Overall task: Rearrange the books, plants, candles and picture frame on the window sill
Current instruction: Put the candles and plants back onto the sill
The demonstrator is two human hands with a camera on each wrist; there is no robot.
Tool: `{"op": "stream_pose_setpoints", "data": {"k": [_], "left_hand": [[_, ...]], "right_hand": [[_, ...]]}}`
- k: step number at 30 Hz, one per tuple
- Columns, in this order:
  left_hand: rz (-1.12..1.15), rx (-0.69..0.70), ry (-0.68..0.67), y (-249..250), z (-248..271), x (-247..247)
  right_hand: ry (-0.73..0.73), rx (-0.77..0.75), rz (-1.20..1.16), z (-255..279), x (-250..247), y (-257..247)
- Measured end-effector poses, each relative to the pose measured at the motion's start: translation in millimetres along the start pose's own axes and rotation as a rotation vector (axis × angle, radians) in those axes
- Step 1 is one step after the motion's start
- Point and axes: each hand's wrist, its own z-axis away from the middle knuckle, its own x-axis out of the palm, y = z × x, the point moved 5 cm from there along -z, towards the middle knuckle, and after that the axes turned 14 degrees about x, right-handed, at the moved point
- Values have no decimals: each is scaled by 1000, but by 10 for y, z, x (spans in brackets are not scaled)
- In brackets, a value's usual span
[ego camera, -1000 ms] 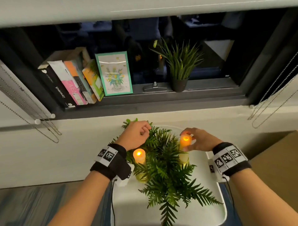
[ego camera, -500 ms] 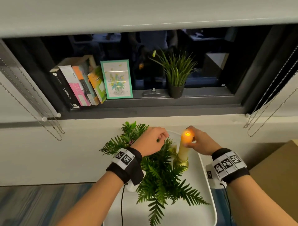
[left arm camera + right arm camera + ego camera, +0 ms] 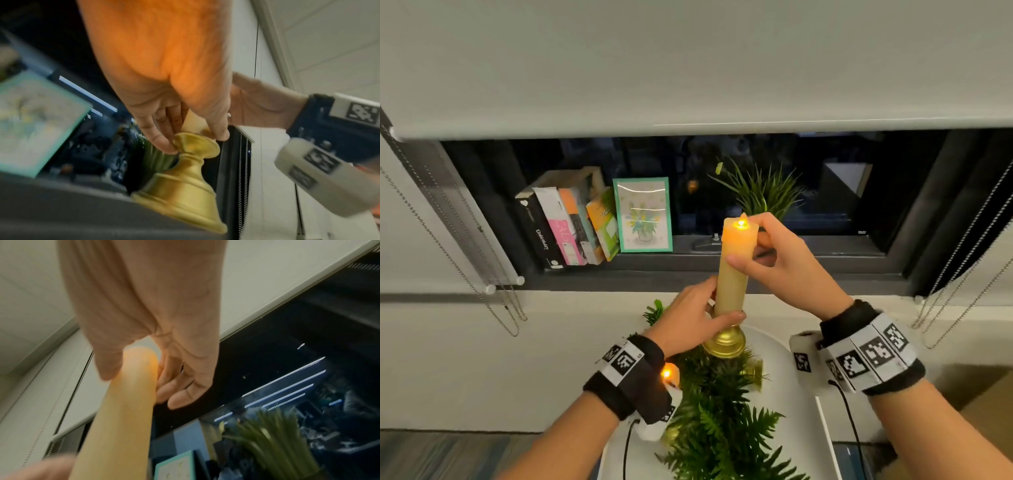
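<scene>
A tall lit candle (image 3: 732, 270) on a gold holder (image 3: 724, 344) is lifted in front of the window sill (image 3: 722, 262). My right hand (image 3: 767, 260) grips its upper part (image 3: 131, 386); my left hand (image 3: 693, 320) pinches its foot just above the gold holder (image 3: 185, 177). On the sill stand several leaning books (image 3: 571, 222), a teal picture frame (image 3: 643, 215) and a grass plant (image 3: 760, 192) in a dark pot. Below, a fern (image 3: 717, 404) and a second lit candle (image 3: 669, 375) sit on a white table (image 3: 791, 421).
A lowered roller blind (image 3: 688, 68) covers the top of the window. Bead chains (image 3: 465, 267) hang at the left, and more bead chains (image 3: 959, 274) at the right. A window handle (image 3: 705, 241) lies on the sill between frame and plant. A brown box (image 3: 986, 411) stands at the right.
The tall candle has risen from the white table to sill height. My left hand left the fern and took the candle's foot. My view tilted upward.
</scene>
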Motion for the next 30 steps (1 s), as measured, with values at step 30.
{"op": "stream_pose_setpoints", "data": {"k": [30], "left_hand": [[-291, -366, -51, -2352, -168, -1176]], "right_hand": [[177, 420, 214, -2503, 1146, 896]]}}
